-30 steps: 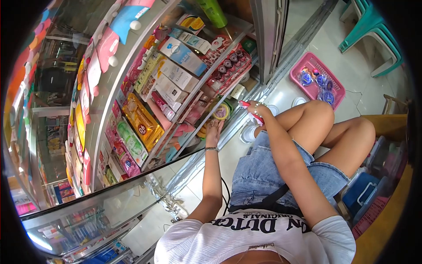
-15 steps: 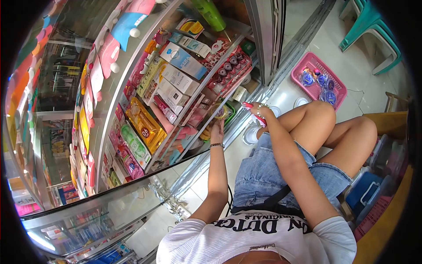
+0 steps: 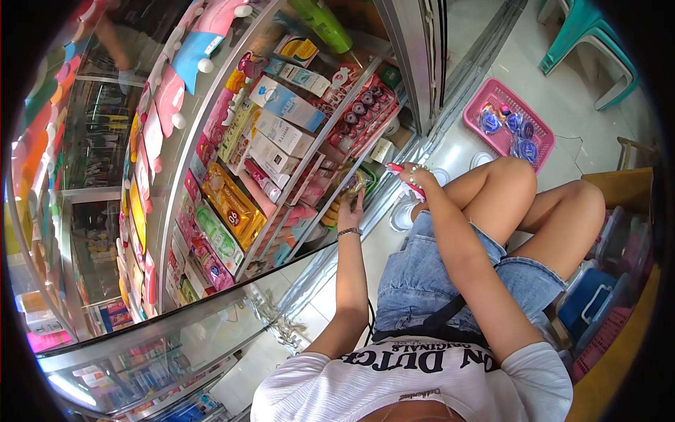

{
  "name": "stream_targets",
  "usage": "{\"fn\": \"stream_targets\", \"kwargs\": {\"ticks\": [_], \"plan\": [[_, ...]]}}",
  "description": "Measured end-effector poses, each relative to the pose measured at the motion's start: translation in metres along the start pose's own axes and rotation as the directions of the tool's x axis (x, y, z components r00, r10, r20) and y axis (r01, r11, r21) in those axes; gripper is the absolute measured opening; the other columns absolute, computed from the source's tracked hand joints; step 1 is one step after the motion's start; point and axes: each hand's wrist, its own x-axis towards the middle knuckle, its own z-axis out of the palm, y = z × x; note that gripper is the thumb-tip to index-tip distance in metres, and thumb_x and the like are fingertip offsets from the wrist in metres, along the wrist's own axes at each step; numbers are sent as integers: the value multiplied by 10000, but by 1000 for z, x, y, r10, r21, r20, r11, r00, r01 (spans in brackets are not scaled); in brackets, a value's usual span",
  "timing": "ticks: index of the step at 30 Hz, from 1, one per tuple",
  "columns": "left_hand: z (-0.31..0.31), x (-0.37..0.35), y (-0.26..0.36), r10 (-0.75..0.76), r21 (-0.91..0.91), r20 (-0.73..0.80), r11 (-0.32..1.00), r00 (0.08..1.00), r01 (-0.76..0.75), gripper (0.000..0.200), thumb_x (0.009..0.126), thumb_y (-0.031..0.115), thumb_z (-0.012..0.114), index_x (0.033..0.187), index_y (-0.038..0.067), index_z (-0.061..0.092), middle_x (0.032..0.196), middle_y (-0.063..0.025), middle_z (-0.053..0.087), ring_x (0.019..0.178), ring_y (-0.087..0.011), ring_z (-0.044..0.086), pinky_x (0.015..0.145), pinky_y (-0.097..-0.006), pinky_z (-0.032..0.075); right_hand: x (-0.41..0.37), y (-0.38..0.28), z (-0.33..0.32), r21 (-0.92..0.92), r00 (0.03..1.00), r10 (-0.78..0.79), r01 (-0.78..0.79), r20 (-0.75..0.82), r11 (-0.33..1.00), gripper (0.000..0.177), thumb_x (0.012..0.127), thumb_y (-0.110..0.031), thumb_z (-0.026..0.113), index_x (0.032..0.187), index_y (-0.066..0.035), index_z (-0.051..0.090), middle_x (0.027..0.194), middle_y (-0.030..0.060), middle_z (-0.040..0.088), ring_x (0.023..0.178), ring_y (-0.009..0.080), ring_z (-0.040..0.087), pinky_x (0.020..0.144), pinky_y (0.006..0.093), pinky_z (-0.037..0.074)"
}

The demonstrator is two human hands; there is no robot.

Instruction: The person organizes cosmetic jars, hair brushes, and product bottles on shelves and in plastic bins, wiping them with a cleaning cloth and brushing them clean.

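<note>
Head view: left hand (image 3: 351, 204) at round clear-and-yellow plastic pack (image 3: 356, 181), left; grip unclear. Right hand (image 3: 412, 176) closed around red-and-white bundle (image 3: 417, 190). Pink rectangular plastic basket (image 3: 500, 94) sits far right.

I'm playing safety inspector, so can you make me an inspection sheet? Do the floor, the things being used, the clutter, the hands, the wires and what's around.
Surface: pale tiled floor, looks dry where visible.
Job's things: round yellowish item low in the display cabinet; pink basket on the floor, holding blue-purple round packs.
Clutter: blue box among clear containers at the side.
Hands: left hand at the yellowish item, grip unclear; right hand holds something red and white, details too small.
Cables: pale cords, tangled by the cabinet.
Surroundings: green stools past the basket.
</note>
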Motion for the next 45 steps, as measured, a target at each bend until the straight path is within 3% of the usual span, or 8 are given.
{"fn": "stream_targets", "kwargs": {"ticks": [4, 8, 16, 19, 28, 36, 39, 45], "plan": [[9, 6, -2, -73, -157, -15, 985, 997, 70, 334, 855, 65, 458, 1167, -51, 428, 1137, -201, 500, 1027, -422, 496, 829, -415, 513, 1, -1, 2, -12, 1000, 3, -3, 3, 1000, 443, 719, -200, 483, 1144, -88, 541, 1038, 178, 598, 911, 284, 598, 786, 362, 459], [14, 21, -5, -237, -302, -9, 927, 972, 223, 282, 883, 64, 429, 1134, -62, 441, 1071, -199, 533, 963, -337, 551, 801, -372, 533, 1, 0, 1, -20, 1000, 8, -8, 8, 1000, 438, 720, -191, 479, 1141, -88, 545, 1035, 180, 599, 908, 286, 599, 782, 361, 460], [-7, 36, -20, 71, 17, -9, 997, 997, -71, 266, 859, 1, 460, 1117, -61, 436, 1007, -176, 556, 854, -290, 597, 704, -307, 567, -6, 0, -8, 16, 996, 5, -6, 87, 1000, 479, 762, -261, 468, 1184, -36, 495, 1172, 204, 516, 1056, 312, 531, 876, 395, 434], [-5, 31, -18, 404, 295, -135, 888, 905, -353, 241, 847, -9, 468, 1083, -53, 440, 953, -159, 575, 739, -254, 620, 607, -276, 572, -4, -2, -6, 20, 996, 1, -3, 93, 1000, 474, 764, -262, 468, 1177, -33, 501, 1165, 202, 522, 1051, 311, 535, 870, 397, 438], [-21, 35, -4, 340, 499, -40, 822, 940, -276, 211, 824, -8, 505, 1027, -11, 448, 891, -136, 586, 527, -206, 590, 450, -262, 531, -4, -2, -3, -26, 1000, 4, -4, -2, 1000, 422, 727, -227, 483, 1096, -40, 565, 999, 185, 610, 894, 278, 607, 760, 365, 467], [-5, -1, -7, 103, 249, -38, 964, 994, -90, 195, 881, 76, 440, 1057, -3, 470, 968, -156, 577, 856, -265, 597, 755, -397, 534, -8, -3, -5, -22, 1000, -23, 23, -11, 999, 422, 722, -232, 490, 1089, -40, 569, 992, 178, 614, 890, 276, 609, 760, 364, 472], [-4, 1, -5, -79, 50, 7, 996, 997, 79, 273, 914, 105, 371, 1147, -20, 437, 1099, -196, 531, 1043, -338, 512, 904, -488, 436, -6, -2, -3, -36, 1000, -21, 21, -10, 999, 423, 717, -229, 494, 1091, -45, 568, 992, 175, 615, 887, 275, 609, 758, 364, 475], [-11, 29, 4, -142, -257, 1, 957, 990, 138, 320, 921, 113, 354, 1195, -44, 398, 1189, -228, 471, 1096, -390, 465, 927, -505, 409, -9, -3, -4, 4, 1000, -3, 3, -1, 1000, 423, 706, -204, 492, 1098, -62, 566, 996, 177, 612, 885, 274, 609, 759, 363, 474]]}}
